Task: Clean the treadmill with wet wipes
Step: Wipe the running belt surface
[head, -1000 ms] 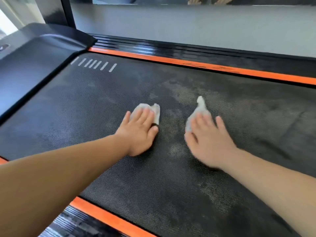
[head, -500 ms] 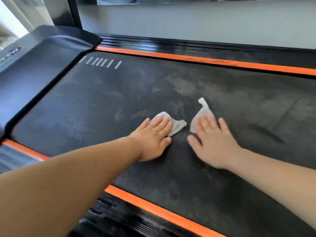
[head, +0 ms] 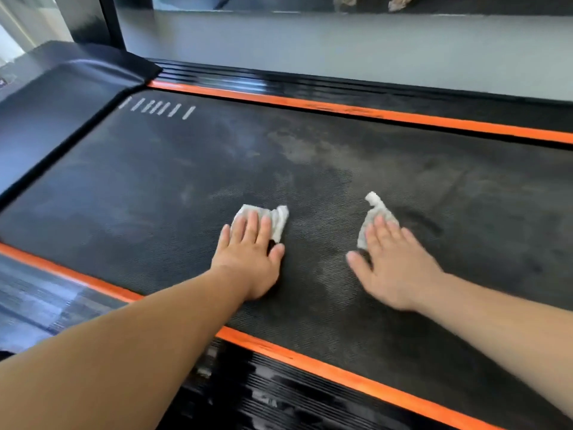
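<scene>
The treadmill's black textured belt [head: 155, 187] fills the view, with grey dusty smears across its middle. My left hand [head: 251, 259] lies flat on the belt, fingers pressing a crumpled white wet wipe [head: 277, 220]. To the right, my right hand [head: 393, 268] also lies flat, its fingertips on a second white wet wipe [head: 375, 212] that sticks out ahead of them. The two hands are well apart on the belt.
Orange strips [head: 356, 111] border the belt on the far and near sides, with ribbed black side rails [head: 279, 401] outside them. The black motor cover [head: 62, 97] rises at the left. A grey floor [head: 341, 48] lies beyond the treadmill.
Both hands have slid the wipes over the belt; the hands were close together half a second ago and are now farther apart. The view shifted so more of the near rail shows.
</scene>
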Demonstrator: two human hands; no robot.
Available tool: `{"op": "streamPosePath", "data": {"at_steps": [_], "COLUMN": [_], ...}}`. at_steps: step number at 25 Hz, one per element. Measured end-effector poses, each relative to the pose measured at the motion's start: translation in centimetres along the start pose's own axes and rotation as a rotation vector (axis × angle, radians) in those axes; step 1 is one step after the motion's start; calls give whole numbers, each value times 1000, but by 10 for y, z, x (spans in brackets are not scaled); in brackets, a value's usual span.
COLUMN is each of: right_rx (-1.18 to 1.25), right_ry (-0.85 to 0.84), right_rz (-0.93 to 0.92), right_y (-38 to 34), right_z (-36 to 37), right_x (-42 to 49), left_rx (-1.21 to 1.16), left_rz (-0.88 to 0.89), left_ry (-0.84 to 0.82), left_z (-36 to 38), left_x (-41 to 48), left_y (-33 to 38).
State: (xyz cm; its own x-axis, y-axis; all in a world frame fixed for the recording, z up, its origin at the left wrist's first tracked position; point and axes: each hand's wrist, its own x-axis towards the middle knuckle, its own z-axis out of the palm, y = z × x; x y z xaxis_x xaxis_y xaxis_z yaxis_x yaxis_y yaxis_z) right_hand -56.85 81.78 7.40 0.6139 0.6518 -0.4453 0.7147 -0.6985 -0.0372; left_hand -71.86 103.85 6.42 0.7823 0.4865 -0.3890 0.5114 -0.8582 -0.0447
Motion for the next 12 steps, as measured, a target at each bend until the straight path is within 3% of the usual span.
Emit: {"op": "streamPosePath", "data": {"at_steps": [4, 10, 12], "right_rx": [-46, -5, 27], "right_ry": [68, 13, 129], "right_rz": [-198, -189, -213], "right_y": [-13, 13, 9], "right_z": [17, 5, 0], "right_x": [-25, -19, -21], "left_rx": [72, 105, 112], "left_rz": [235, 196, 222], "left_ry": [-30, -53, 83], "left_z": [-1, -4, -9], "left_x": [-16, -26, -24], "left_y": [30, 29, 28]}}
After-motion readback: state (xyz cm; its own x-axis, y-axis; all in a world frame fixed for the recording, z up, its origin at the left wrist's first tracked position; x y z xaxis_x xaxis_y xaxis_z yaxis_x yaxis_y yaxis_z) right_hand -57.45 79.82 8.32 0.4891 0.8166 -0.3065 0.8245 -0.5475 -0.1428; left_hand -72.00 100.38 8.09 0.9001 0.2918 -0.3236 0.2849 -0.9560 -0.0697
